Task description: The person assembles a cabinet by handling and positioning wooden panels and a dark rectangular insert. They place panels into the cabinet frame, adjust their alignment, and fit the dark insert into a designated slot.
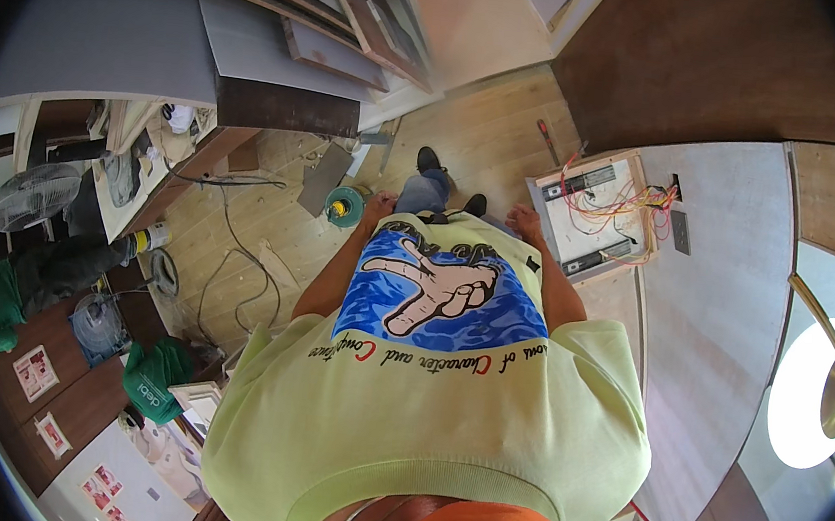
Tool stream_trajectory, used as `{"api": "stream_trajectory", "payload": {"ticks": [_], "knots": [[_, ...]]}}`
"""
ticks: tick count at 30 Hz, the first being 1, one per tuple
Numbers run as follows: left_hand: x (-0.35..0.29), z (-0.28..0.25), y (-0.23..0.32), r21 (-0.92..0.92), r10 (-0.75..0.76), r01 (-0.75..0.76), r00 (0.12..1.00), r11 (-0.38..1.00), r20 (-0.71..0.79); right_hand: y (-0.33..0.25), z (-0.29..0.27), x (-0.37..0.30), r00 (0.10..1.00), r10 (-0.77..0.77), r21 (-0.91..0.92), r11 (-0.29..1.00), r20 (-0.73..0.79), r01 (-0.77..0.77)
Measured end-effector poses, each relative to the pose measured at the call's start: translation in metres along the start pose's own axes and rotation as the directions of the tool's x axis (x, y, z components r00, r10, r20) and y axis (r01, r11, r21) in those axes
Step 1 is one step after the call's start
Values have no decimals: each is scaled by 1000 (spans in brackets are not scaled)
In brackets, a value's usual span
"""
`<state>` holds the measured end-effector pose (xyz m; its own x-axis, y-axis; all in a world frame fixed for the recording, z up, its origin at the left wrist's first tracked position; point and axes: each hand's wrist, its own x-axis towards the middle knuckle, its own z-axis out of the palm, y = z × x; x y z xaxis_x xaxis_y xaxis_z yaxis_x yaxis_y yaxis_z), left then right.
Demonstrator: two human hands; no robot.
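My arms hang down beside my yellow-green shirt (424,402), which has a blue print. My left hand (380,205) is by my left thigh, fingers loosely bent, with no object seen in it. Below it on the floor lies a round green coil or reel (345,207) with a yellow centre. On the other side, my right hand (522,220) hangs with loosely bent fingers and nothing visible in it. Nearest to it is a shallow white box (593,212) holding black strip-like units and loose red, orange and yellow wires (634,203). Both hands look small, so finger detail is limited.
A red-handled tool (547,139) lies on the wooden floor (492,117) ahead. Black cable (226,212) trails across the floor at left. Fans (35,197) and green bags (155,379) are farther left. Panels (282,97) stand ahead left; a long pale panel (711,289) lines the right.
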<state>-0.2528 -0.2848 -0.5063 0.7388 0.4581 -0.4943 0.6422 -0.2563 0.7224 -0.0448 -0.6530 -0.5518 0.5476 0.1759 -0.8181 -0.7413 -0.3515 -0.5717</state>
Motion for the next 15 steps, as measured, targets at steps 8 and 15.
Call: {"api": "stream_trajectory", "payload": {"ticks": [8, 15], "knots": [[45, 6, -62, -250, 0, 31, 992, 968, 123, 5, 7, 9, 993, -83, -2, 997, 89, 83], [66, -4, -73, -530, -43, 94, 993, 843, 109, -36, 29, 15, 993, 79, -111, 991, 87, -69]]}}
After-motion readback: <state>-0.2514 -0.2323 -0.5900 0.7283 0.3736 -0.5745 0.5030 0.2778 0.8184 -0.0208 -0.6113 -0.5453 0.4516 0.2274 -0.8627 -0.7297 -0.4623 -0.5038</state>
